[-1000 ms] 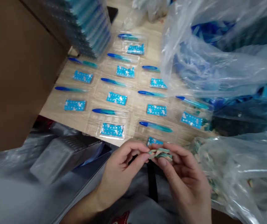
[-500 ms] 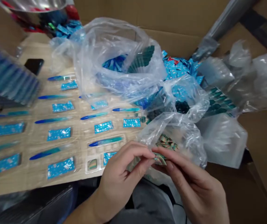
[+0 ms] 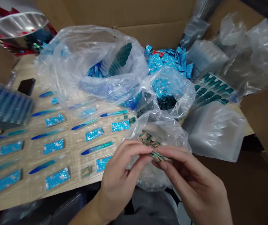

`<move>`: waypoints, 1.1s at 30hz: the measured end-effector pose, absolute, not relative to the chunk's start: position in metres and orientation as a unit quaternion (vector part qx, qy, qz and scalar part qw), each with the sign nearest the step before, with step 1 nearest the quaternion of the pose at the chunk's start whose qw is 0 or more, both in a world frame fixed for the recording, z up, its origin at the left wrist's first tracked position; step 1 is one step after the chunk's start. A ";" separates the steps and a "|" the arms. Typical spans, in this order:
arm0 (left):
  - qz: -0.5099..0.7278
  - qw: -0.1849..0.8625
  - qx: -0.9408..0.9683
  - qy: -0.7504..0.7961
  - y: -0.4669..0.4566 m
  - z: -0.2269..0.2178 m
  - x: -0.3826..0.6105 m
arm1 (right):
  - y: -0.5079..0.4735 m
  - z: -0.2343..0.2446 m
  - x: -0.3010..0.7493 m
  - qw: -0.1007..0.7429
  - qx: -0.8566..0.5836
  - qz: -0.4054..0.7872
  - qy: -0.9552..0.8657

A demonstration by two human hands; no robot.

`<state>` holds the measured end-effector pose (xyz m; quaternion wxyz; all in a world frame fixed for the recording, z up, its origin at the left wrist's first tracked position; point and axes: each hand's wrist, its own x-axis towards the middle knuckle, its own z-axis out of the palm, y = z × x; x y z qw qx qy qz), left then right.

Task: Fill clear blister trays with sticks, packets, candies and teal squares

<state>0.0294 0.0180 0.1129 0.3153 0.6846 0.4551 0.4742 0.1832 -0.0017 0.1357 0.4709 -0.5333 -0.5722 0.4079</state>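
Observation:
My left hand (image 3: 122,178) and my right hand (image 3: 197,181) meet above an open clear plastic bag (image 3: 173,128). Between their fingertips they pinch a few small striped squares (image 3: 158,157), green and tan, partly hidden by the fingers. More such striped pieces (image 3: 149,138) lie inside the bag. Left of my hands, one similar square (image 3: 85,171) sits in a compartment of a clear plastic tray. That tray also holds a blue-to-teal pen (image 3: 97,147) and a blue patterned packet (image 3: 103,163), partly covered by my left hand.
Several more trays with pens and packets (image 3: 54,146) cover the table's left part. Behind stand a large clear bag (image 3: 65,59), a smaller bag with dark green pieces (image 3: 166,102) and a heap of blue packets (image 3: 168,61). Stacked clear trays (image 3: 214,131) stand right, a phone (image 3: 26,86) left.
The view has shifted, so the table things appear lower and further left. My fingers have moved slightly on the striped squares, which now show as a small fanned bunch.

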 end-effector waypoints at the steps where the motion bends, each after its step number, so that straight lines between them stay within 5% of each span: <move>1: 0.475 0.313 0.683 0.458 0.018 0.113 0.031 | -0.001 0.135 0.183 0.484 -0.530 0.417 -0.558; 33: 0.469 0.279 0.712 0.442 0.017 0.106 0.032 | -0.008 0.127 0.186 0.481 -0.512 0.397 -0.592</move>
